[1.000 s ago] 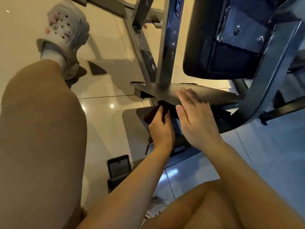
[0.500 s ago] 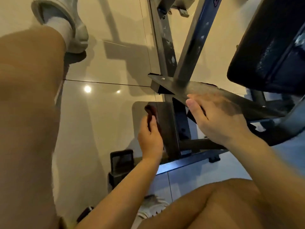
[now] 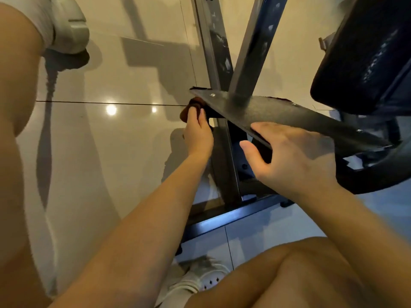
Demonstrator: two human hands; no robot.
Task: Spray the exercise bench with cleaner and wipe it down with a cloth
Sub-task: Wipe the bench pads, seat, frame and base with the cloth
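Dark brown cloth (image 3: 192, 108), bunched, sits at the left end of the flat dark metal plate (image 3: 289, 117) of the exercise bench, pressed against its underside edge. Left hand (image 3: 198, 135) has fingers curled round the cloth, gripping it. Most of the cloth is hidden behind the fingers and the plate edge.

Right hand (image 3: 295, 161) lies on the plate's near edge: fingers straight on top, thumb spread underneath, holding nothing.

Plate: matte, flat, with small bolt heads on top. A grey square-section steel post (image 3: 255, 45) rises from it at a slant. A second grey steel rail (image 3: 213, 43) with scuffed paint runs along the floor behind it. Black padded cushion (image 3: 364, 52), glossy vinyl with rounded corners, hangs over the plate's right end and blocks the view there. Dark blue steel base bar (image 3: 233, 216) crosses the floor below both forearms.

Floor (image 3: 111, 152): glossy cream tiles showing lamp reflections and shadows, bluish near the base bar.

Person's bare legs fill the left and bottom edges. White perforated clog (image 3: 66, 30) with sock top left, another white perforated shoe (image 3: 206, 278) bottom centre, partly hidden by the left forearm.
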